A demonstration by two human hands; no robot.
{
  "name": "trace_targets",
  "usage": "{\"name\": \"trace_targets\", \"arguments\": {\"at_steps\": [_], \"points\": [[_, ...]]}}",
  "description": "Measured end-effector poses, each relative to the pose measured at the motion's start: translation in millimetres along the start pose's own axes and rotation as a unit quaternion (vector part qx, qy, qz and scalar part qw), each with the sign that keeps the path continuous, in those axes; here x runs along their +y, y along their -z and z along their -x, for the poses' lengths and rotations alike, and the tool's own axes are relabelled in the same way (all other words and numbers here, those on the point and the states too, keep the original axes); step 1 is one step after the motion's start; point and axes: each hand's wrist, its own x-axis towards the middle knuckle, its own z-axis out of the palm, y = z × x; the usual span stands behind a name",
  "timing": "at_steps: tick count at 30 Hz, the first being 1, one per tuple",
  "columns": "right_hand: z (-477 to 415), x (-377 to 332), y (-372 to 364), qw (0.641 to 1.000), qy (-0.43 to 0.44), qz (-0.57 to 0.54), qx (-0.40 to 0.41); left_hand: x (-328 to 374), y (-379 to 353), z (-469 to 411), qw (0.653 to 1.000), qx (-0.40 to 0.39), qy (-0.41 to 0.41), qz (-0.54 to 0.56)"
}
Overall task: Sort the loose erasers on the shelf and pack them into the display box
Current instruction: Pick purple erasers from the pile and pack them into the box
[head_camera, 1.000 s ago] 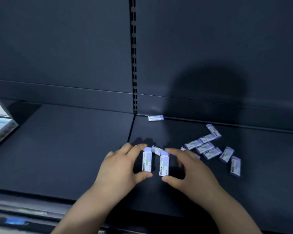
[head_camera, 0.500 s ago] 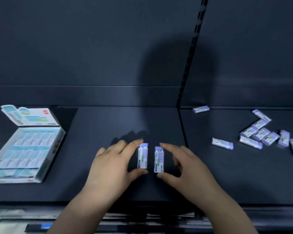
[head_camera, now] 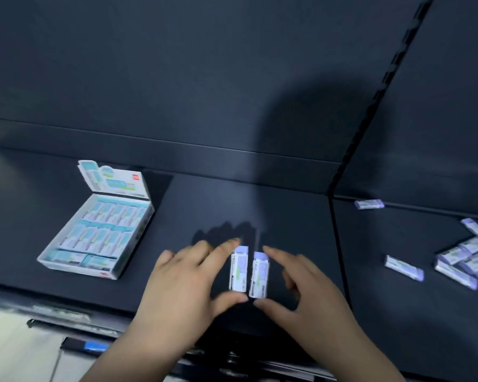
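Well to the left of the left hand, the open display box stands on the dark shelf, with its lid flap up and rows of packed erasers inside. This hand pinches one purple-capped eraser by its ends, index finger far, thumb near. The right hand pinches a second eraser in the same way, and the two lie side by side, almost touching. Right of this hand, well apart, loose erasers lie scattered.
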Motion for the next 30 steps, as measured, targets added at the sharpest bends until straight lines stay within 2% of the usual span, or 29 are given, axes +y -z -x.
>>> {"name": "trace_targets", "arguments": {"at_steps": [8,19,27,30], "points": [[-35.6,-48.2,-42.6,0.999,-0.001,0.034,-0.011,-73.7,13.4,7.2,1.0,0.02,0.001,-0.01],[-137.0,-152.3,-142.8,0.997,-0.006,0.079,-0.006,-259.3,29.9,5.9,0.998,-0.033,0.026,-0.04],[-183.7,-178.7,-166.9,0.995,-0.04,0.096,-0.001,-295.8,20.5,-14.5,0.998,-0.058,-0.026,-0.021],[-184.3,-175.9,-167.0,0.994,-0.063,0.084,0.041,-302.5,22.7,-18.6,0.998,-0.053,-0.03,-0.005]]}}
